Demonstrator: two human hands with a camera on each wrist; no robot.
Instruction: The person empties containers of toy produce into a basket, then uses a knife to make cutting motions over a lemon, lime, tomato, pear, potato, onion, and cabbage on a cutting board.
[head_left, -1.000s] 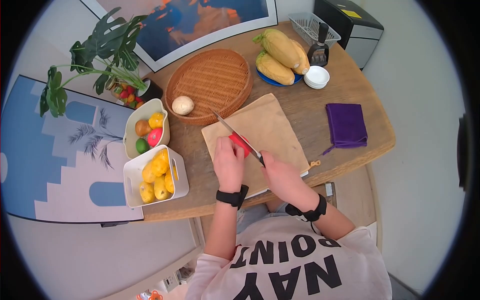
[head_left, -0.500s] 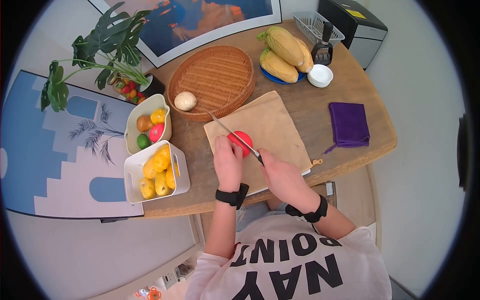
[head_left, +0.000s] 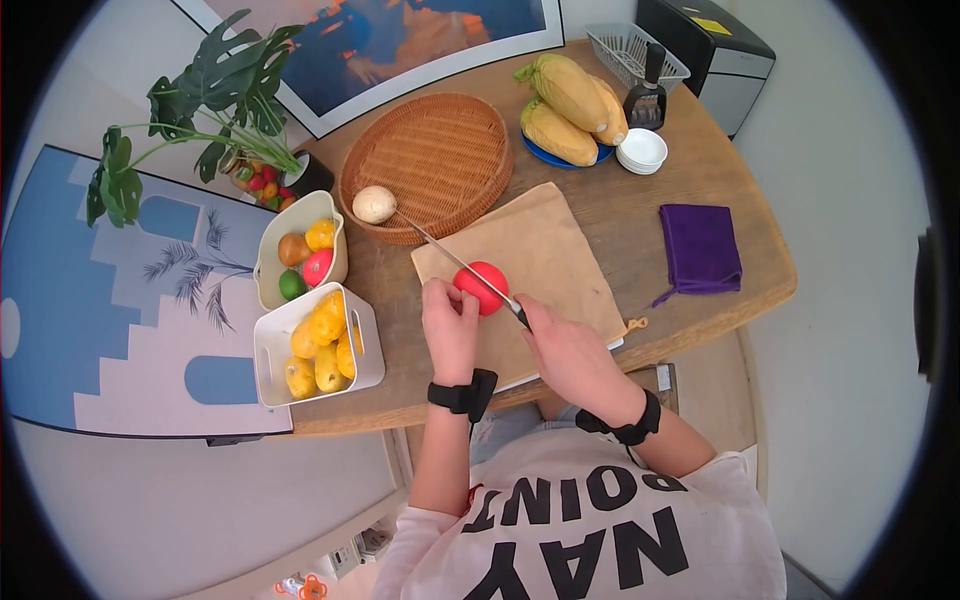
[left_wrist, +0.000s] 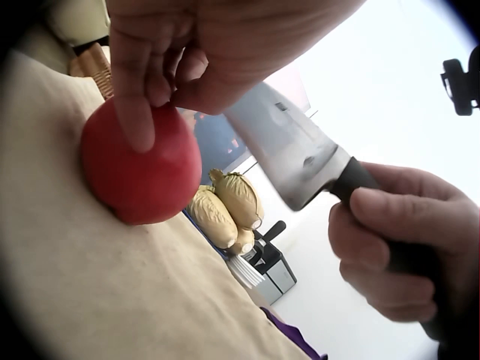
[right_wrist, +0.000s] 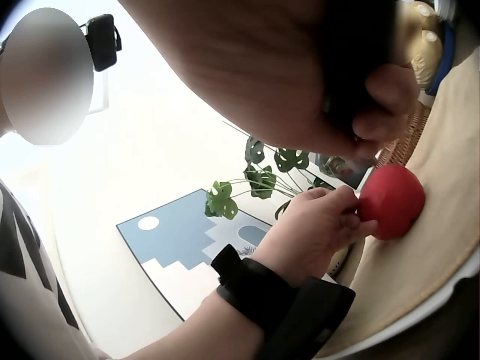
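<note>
- Two hands meet over a tan cloth (head_left: pixel 560 250) on the tabletop (head_left: pixel 710 180), at its left half: the left hand (head_left: pixel 450 325) pinches the near-left edge of a red round item (head_left: pixel 490 272); the right hand (head_left: pixel 580 365) curls round the black handle of a knife (head_left: pixel 430 239).
- More of the red item's face shows than a second ago. Its visible skin looks uncut and the blade passes over it, so slicing does not seem to have started; whether they touch is unclear.
- Left of the cloth, a white bin (head_left: pixel 371 365) contains several yellow fruits.
- Just beyond that bin, still left of the cloth, a cream bin (head_left: pixel 340 258) contains brown, yellow, red and green fruits.
- Right of the cloth lies a purple pouch (head_left: pixel 700 250).
- Past the cloth's far-left corner, a round wicker tray (head_left: pixel 440 150) holds one pale ball-shaped item (head_left: pixel 374 205).
- Farther beyond the cloth, pale-yellow vegetables (head_left: pixel 565 90) sit piled on a blue plate (head_left: pixel 534 150), beside white bowls (head_left: pixel 642 150).
</note>
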